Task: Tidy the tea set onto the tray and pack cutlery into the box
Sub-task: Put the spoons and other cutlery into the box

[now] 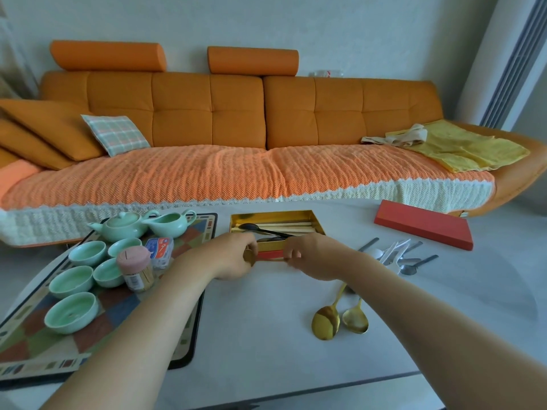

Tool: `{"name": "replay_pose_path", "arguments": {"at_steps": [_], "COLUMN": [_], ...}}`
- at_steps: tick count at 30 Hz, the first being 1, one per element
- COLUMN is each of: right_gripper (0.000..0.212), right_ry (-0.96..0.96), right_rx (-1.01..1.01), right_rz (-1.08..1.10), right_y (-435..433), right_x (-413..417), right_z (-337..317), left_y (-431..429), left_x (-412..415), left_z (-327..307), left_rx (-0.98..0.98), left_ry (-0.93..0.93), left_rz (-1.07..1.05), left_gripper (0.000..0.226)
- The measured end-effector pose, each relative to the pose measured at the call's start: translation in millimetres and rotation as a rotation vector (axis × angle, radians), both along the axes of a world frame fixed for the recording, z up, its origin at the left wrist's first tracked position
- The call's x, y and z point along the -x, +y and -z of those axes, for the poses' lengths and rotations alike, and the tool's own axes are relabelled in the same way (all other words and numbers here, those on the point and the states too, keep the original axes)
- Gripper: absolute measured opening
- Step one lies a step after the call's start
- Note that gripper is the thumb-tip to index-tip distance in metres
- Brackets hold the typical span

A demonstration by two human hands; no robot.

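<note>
Both hands are at the box's [275,215] near edge: left hand [233,257] fingers curl round a gold spoon's [250,258] bowl, right hand [309,257] fingers are curled and look to pinch its handle end, partly hidden. Tea set [124,227] is on the tray [118,329], left; two more spoons [325,321] near-right. Risk: the spoon, held crosswise, may catch the rim or ride on the chopsticks [296,227], so the lid [423,224] won't seat.

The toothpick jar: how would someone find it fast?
Start at the patterned tray on the table's left. Among the pale green cups stands the toothpick jar. It alone is tall, clear, and capped with a pink lid.
</note>
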State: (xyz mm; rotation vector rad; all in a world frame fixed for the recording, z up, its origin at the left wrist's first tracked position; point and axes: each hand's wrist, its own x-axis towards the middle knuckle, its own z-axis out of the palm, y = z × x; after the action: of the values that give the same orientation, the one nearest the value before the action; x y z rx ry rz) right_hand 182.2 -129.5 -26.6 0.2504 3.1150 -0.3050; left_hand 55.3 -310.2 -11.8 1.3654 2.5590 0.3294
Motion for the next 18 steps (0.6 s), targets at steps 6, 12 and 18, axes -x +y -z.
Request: {"name": "replay_pose_path", "arguments": {"at_steps": [6, 12, 18], "right_gripper": [0.032, 0.041, 0.048], "right_ry": [0.306, 0.373, 0.272], "right_rx": [0.182, 0.189, 0.188], "right_rz": [0.053, 0.204, 0.367], "right_y": [11.7, 29.3, 30.3], "right_x": [9.5, 34.0, 63.9], "right_z": [-17.2, -10.9, 3.5], "left_y": [7.1, 12.5, 18.2], "left_x": [8.9, 25.3, 37.4], "left_z": [-3.3, 12.2, 25.9], "left_rx": [-0.426, -0.547, -0.343], "left_ry": [0.173, 0.223, 0.24], "left_rz": [-0.035, -0.086, -0.014], "left_gripper": [0.024, 0.04, 0.058]}}
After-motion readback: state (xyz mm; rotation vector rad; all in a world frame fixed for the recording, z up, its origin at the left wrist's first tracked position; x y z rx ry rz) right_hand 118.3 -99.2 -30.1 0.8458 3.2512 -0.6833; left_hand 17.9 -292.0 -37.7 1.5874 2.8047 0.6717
